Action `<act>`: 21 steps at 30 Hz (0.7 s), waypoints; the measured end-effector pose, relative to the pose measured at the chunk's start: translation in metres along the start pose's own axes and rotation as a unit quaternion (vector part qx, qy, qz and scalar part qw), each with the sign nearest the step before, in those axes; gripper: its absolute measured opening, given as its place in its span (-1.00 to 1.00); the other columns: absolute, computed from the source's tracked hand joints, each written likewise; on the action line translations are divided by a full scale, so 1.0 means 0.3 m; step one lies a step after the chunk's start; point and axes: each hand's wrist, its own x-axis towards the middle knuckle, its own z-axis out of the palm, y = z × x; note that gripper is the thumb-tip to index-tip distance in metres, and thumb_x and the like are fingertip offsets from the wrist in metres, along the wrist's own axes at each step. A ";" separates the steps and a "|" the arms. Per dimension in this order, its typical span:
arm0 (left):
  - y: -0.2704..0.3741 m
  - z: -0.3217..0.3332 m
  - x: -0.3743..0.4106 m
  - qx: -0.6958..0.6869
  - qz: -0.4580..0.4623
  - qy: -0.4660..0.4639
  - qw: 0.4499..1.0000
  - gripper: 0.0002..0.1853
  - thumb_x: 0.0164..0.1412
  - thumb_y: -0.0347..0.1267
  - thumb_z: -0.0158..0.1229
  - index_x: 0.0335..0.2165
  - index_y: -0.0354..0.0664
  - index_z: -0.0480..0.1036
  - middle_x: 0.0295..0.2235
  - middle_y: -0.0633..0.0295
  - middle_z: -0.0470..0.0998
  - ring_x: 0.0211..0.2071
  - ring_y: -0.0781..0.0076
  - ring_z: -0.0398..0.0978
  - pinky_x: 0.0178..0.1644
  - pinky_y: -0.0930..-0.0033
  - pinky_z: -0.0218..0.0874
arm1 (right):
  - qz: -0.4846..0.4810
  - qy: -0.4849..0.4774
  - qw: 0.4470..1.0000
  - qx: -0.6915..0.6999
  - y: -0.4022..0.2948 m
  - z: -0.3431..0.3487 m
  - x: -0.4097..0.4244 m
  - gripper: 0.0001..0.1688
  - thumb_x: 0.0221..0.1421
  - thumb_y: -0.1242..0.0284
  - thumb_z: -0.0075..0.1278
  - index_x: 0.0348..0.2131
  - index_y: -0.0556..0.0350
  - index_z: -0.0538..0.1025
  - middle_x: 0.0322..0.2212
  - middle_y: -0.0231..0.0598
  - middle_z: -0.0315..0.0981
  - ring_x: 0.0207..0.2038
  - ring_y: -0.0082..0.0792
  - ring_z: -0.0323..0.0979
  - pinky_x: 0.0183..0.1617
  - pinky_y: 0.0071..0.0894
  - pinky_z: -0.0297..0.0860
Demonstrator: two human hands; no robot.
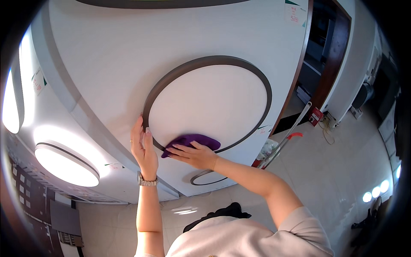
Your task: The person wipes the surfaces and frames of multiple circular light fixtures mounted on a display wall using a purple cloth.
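A large round ceiling lamp (208,99) with a dark grey rim and a white, unlit diffuser is mounted on a white display panel (106,41). My left hand (144,147), with a metal-band watch on its wrist, lies along the lower-left rim, its fingers stretched out and thumb apart. A purple cloth (192,139) is spread over the lamp's lower edge. My right hand (194,154) presses that cloth against the diffuser and rim with nearly straight fingers. Part of the cloth is hidden beneath the palm.
A lit round lamp (67,163) is on the left panel. Below my hands is a smaller ring-rimmed lamp (208,177). Right of the panel, a long-handled pole (289,131) leans near a doorway (316,57). A red box (316,116) and cables (328,128) lie on the tiled floor.
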 end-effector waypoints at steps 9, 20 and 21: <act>-0.028 -0.012 0.000 0.060 0.045 -0.013 0.997 -0.52 0.17 -0.61 -0.02 0.09 -0.32 0.29 0.09 0.06 0.35 0.05 0.29 0.34 0.08 0.33 0.18 | 0.159 -0.040 0.986 -0.012 0.098 0.037 -0.441 -0.41 0.07 0.35 -0.14 0.12 -0.55 0.33 0.11 -0.57 0.26 0.10 -0.47 0.24 -0.07 -0.14 0.23; -0.033 0.002 -0.006 0.041 0.064 0.013 0.997 -0.49 0.09 -0.63 0.04 0.06 -0.29 0.33 0.04 0.04 0.38 0.07 0.19 0.33 0.14 0.28 0.13 | 0.381 0.279 0.881 -0.035 0.528 -0.249 -0.225 -0.34 0.17 0.41 -0.16 0.20 0.25 0.10 0.24 0.25 -0.15 0.27 0.25 -0.15 0.29 0.26 -0.27; -0.033 0.002 -0.007 0.049 0.059 0.011 0.997 -0.49 0.09 -0.63 0.03 0.06 -0.29 0.33 0.05 0.04 0.38 0.07 0.18 0.33 0.14 0.27 0.13 | 0.377 0.292 0.878 -0.026 0.552 -0.282 -0.184 -0.36 0.16 0.43 -0.17 0.20 0.25 0.11 0.22 0.20 -0.08 0.26 0.19 -0.08 0.28 0.21 -0.23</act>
